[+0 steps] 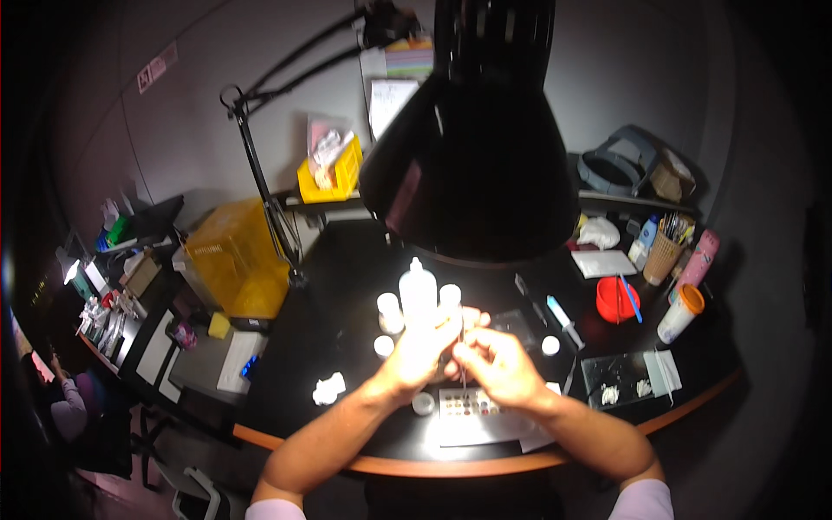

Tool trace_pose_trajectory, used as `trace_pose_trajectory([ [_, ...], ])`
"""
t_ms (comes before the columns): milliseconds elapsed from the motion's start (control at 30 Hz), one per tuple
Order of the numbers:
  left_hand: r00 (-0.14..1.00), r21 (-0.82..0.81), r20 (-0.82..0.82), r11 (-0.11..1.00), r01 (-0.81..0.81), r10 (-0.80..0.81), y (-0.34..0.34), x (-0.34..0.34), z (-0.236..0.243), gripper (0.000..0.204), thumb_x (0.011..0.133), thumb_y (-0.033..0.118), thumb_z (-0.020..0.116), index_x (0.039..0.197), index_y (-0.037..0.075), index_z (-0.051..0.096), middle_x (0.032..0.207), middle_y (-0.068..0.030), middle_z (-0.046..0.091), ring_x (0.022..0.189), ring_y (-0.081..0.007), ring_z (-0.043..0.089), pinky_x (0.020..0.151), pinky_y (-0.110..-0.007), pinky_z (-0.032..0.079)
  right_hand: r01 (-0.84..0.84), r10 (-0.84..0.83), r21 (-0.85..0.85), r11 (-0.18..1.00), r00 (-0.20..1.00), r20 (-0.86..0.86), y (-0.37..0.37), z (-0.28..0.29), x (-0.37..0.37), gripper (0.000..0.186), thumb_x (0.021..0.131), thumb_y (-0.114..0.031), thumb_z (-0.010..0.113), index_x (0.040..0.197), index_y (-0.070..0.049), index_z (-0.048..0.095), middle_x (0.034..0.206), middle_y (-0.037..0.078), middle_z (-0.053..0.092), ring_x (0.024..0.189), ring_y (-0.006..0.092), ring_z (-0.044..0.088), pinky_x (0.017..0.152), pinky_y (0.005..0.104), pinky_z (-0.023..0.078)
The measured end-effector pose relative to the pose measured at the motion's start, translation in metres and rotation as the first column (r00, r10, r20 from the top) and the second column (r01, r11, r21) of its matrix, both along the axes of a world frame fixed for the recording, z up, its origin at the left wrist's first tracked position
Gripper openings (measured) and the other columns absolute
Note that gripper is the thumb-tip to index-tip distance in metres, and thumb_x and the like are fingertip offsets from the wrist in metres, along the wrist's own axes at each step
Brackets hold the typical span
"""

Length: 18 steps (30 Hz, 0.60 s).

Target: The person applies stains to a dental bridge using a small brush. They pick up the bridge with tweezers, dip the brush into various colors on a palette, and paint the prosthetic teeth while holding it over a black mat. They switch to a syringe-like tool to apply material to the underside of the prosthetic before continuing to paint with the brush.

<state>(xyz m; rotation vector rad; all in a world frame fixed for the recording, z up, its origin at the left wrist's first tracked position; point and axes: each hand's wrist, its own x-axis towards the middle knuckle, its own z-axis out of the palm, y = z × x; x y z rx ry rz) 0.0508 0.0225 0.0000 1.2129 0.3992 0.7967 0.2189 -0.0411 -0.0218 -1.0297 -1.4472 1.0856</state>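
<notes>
Your right hand [501,364], center-low in the frame: grip pressed together, thumb and fingers pinching a slim grey rod-like tool [464,380]. Tool sits between your hands; long axis roughly vertical in the frame, lower end pointing down toward the white rectangular palette with rows of coloured spots [482,431]. Can't tell whether it touches. Your left hand [418,354], just left of it: fingers curled, washed out by glare; can't tell if its grip holds anything. Tall white squeeze bottle [419,290] upright just above your left hand; small white round jar [423,404] beside the palette's left edge. All on the black counter with orange-brown edging [347,260].
</notes>
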Motion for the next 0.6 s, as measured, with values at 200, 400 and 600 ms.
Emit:
trace_pose_trajectory([
  [200,0.79,0.7,-0.367,0.706,-0.113,0.491,0.03,-0.037,-0.003,0.038,0.093,0.005,0.075,0.129,-0.003,0.07,0.096,-0.0041,0.072,0.086,-0.007,0.064,0.082,-0.026,0.054,0.102,-0.103,-0.049,0.994,0.995,-0.014,-0.003,-0.002,0.043,0.019,0.108,-0.016,0.062,0.106,0.001,0.069,0.088,0.008,0.076,0.079,0.0113,0.071,0.074,0.0253,0.057],
  [400,0.687,0.644,-0.601,0.757,0.112,0.409,0.04,-0.048,-0.018,0.028,0.083,-0.002,0.079,0.112,0.0,0.08,0.087,-0.0054,0.076,0.073,-0.0061,0.063,0.069,-0.024,0.052,0.188,-0.189,-0.064,0.98,0.982,-0.013,-0.01,-0.008,0.06,0.019,0.109,-0.016,0.061,0.107,0.001,0.069,0.087,0.007,0.076,0.078,0.009,0.07,0.075,0.0239,0.055],
  [600,0.707,0.66,-0.614,0.719,0.216,0.351,0.043,-0.043,-0.027,0.032,0.081,0.005,0.087,0.113,0.006,0.081,0.094,-0.0074,0.08,0.072,-0.0114,0.066,0.068,-0.027,0.054,0.202,-0.202,-0.012,0.979,0.979,0.033,-0.014,-0.001,0.063,0.02,0.109,-0.015,0.061,0.106,0.003,0.069,0.085,0.007,0.076,0.079,0.0092,0.07,0.076,0.0247,0.056],
])
